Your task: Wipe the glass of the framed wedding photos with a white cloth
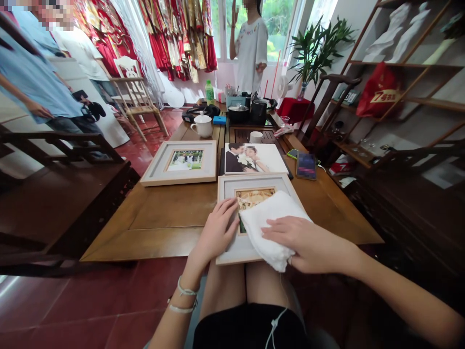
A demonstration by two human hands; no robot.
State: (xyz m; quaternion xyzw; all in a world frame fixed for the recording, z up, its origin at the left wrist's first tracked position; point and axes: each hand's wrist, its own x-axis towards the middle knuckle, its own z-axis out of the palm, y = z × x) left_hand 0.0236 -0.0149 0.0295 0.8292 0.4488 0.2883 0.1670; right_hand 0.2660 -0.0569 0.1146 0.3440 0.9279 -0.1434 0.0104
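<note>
A picture frame [227, 242] with a light wooden edge lies at the near side of the table, partly over my lap. My right hand [301, 242] presses a folded white cloth [271, 218] onto its front, thumb tucked under the cloth's near edge. The cloth hides much of the picture inside. On the frame's left side rests my left hand [220, 228], fingers stretched out and holding nothing. Farther left lies a second picture frame [152, 169] with a photo of people on grass. Behind the near frame is a large wedding photo print [271, 157].
The wooden table [156, 213] also bears a white lidded teacup [202, 125], a small white cup [256, 137], a phone [306, 166], a green-capped bottle [209, 92] and dark pots [258, 111]. A person [250, 48] stands at the far end; others stand at left. Chairs flank the table.
</note>
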